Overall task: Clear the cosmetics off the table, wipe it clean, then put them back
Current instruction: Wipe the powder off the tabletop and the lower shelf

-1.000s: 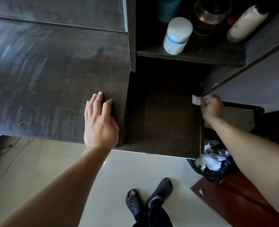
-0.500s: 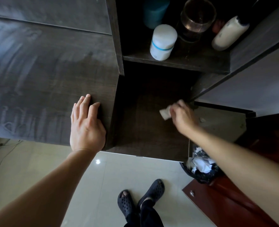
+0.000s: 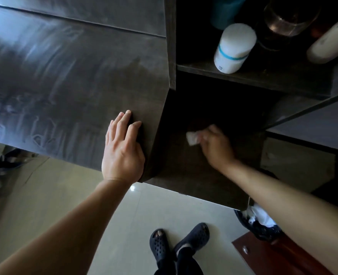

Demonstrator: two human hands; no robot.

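Dark brown wood with a matte grain, streaked by pale wipe smears, makes up the table top (image 3: 74, 86), which sits one step higher than the low shelf (image 3: 194, 187) and directly to its left. Two bare hands are in view. The left hand (image 3: 122, 153) lies flat on the table top right at the edge bordering the low shelf, fingers straight and close together. The right hand (image 3: 215, 149) is over the middle of the low shelf, its fingers curled around one small white wad (image 3: 192, 138), crumpled and soft-looking. Motion blur hides whether the wad actually touches the wood. Behind the low shelf and above it, an upper shelf (image 3: 263, 76) carries four containers. One is a squat white tub (image 3: 234, 48) with a rounded lid and a thin blue band, standing at the front edge. There is also a teal bottle (image 3: 223, 12), a clear glass jar (image 3: 287, 18) and a smooth cream bottle (image 3: 330, 44) leaning at an angle. Past the low shelf's near right corner stands one bin (image 3: 261, 229) with a black liner and white crumpled paper inside, next to a glossy red-brown panel (image 3: 273, 259). In front of the low shelf, two dark perforated sandals (image 3: 160, 245) rest on pale glossy floor tiles (image 3: 124, 225).
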